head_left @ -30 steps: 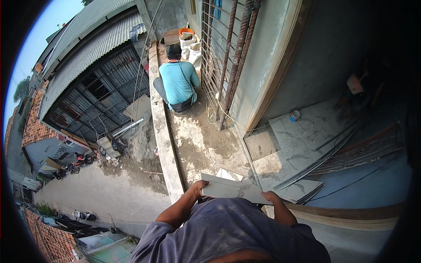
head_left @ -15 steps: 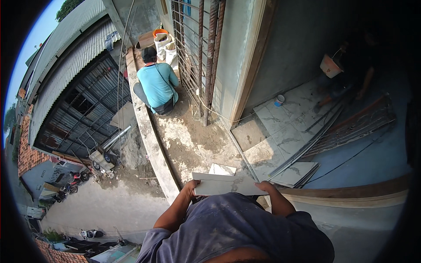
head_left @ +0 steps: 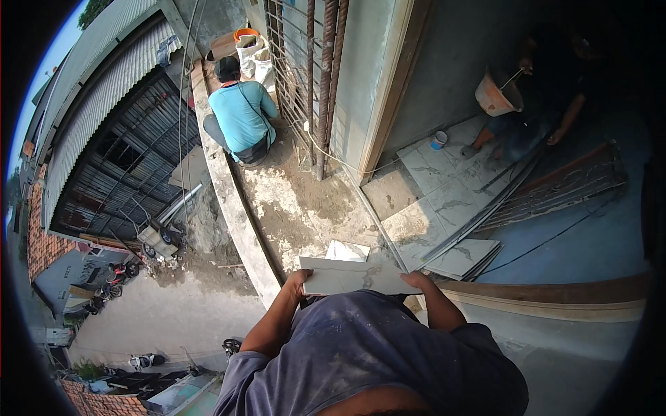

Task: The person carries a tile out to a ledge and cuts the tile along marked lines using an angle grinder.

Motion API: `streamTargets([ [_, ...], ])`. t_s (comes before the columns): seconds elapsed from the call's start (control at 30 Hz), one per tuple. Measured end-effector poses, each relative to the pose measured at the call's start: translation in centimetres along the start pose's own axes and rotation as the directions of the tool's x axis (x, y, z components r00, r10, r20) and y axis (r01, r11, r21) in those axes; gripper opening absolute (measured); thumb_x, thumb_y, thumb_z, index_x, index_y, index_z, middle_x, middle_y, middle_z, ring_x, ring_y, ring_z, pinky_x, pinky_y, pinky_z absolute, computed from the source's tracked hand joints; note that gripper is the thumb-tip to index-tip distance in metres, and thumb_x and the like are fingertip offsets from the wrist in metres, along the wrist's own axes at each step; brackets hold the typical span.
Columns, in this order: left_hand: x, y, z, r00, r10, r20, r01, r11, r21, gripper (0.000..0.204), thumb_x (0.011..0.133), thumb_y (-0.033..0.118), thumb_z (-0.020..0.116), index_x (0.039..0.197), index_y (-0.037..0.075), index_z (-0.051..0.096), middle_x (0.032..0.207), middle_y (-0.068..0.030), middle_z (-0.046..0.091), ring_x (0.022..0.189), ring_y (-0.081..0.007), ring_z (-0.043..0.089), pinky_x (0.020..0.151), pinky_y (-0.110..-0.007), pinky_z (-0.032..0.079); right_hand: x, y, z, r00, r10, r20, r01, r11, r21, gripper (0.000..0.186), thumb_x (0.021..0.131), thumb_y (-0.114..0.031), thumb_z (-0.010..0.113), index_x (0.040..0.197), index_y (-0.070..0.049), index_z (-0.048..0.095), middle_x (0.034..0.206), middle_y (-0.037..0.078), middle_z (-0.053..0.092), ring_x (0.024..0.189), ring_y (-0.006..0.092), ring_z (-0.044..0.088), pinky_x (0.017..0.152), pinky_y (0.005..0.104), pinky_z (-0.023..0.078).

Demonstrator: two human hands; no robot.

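A pale grey-veined tile (head_left: pixel 350 276) spans the space in front of my body, gripped at its two ends. My left hand (head_left: pixel 300 280) is closed on its left end, and my right hand (head_left: pixel 414 281) holds the right end. Just beyond it, a white tile piece (head_left: pixel 345 249) lies on the dusty, mortar-stained walkway (head_left: pixel 288 208). To the right, several tiles (head_left: pixel 458 258) are stacked beside long metal strips (head_left: pixel 503 197).
A co-worker in turquoise (head_left: pixel 239 118) crouches ahead beside sacks (head_left: pixel 253 59) and steel rebar (head_left: pixel 326 90). The concrete ledge (head_left: pixel 251 253) borders a drop to the lane below. Inside the doorway (head_left: pixel 385 90), another person (head_left: pixel 562 76) holds a bucket (head_left: pixel 496 97) near a paint can (head_left: pixel 438 139).
The person in the doorway has come out of the shadow with the bucket, moving leftward. My view has shifted, so the walkway sits higher and farther left. Both hands still grip the tile.
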State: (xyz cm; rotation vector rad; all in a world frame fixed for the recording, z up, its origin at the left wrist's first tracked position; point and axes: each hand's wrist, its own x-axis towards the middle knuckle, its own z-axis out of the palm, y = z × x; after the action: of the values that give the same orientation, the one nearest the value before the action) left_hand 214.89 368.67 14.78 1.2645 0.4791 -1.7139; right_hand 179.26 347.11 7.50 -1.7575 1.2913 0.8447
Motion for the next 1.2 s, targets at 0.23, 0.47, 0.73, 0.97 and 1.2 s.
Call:
streamTargets([
  [0.23,-1.4,-0.3,0.8,1.000,-0.009,0.010,0.009,0.999,-0.038,0.042,0.100,0.022,0.029,0.123,-0.011,0.039,0.113,-0.0261,0.056,0.096,-0.0367,0.063,0.081,-0.049,0.054,1.9,1.6,1.3,0.999,-0.052,-0.017,0.052,0.999,0.001,0.076,0.085,-0.061,0.043,0.114,0.007,0.058,0.121,0.030,0.053,0.116,0.0397,0.051,0.098,0.0401,0.040],
  [0.47,-1.0,-0.7,0.1,0.999,-0.030,-0.011,0.029,0.997,-0.069,0.042,0.100,0.022,0.029,0.122,-0.012,0.039,0.113,-0.0268,0.055,0.095,-0.0379,0.063,0.081,-0.050,0.054,-0.4,0.0,0.5,0.997,-0.053,-0.060,0.053,0.999,0.005,0.078,0.083,-0.062,0.045,0.113,0.008,0.058,0.120,0.031,0.054,0.115,0.0407,0.052,0.098,0.0404,0.040],
  [0.73,-0.2,-1.6,-0.1,0.999,-0.005,0.048,0.008,0.997,-0.076,0.042,0.099,0.020,0.030,0.125,-0.012,0.037,0.115,-0.0286,0.054,0.098,-0.0392,0.062,0.080,-0.051,0.055,1.0,2.6,0.6,1.000,-0.019,-0.023,0.018,1.000,-0.008,0.080,0.082,-0.063,0.047,0.115,0.009,0.057,0.121,0.032,0.053,0.117,0.0415,0.051,0.098,0.0405,0.039],
  [0.97,3.5,-2.9,0.6,0.996,-0.008,-0.084,-0.007,0.983,-0.182,0.036,0.095,0.019,0.036,0.117,-0.008,0.047,0.092,-0.0228,0.064,0.071,-0.0326,0.067,0.055,-0.044,0.056,-2.0,0.6,-1.8,0.997,0.066,0.029,-0.064,0.996,-0.056,0.086,0.085,-0.066,0.042,0.125,0.010,0.049,0.128,0.030,0.049,0.121,0.0399,0.047,0.100,0.0410,0.036],
  [1.2,11.7,-8.0,-5.8,0.987,-0.019,-0.158,0.017,1.000,-0.014,0.033,0.091,0.023,0.042,0.099,-0.004,0.060,0.076,-0.0189,0.066,0.052,-0.0300,0.064,0.044,-0.042,0.050,-0.9,0.0,-2.9,0.992,0.091,0.092,-0.078,0.988,-0.136,0.087,0.083,-0.067,0.040,0.119,0.011,0.053,0.124,0.033,0.050,0.122,0.0420,0.046,0.101,0.0422,0.035],
])
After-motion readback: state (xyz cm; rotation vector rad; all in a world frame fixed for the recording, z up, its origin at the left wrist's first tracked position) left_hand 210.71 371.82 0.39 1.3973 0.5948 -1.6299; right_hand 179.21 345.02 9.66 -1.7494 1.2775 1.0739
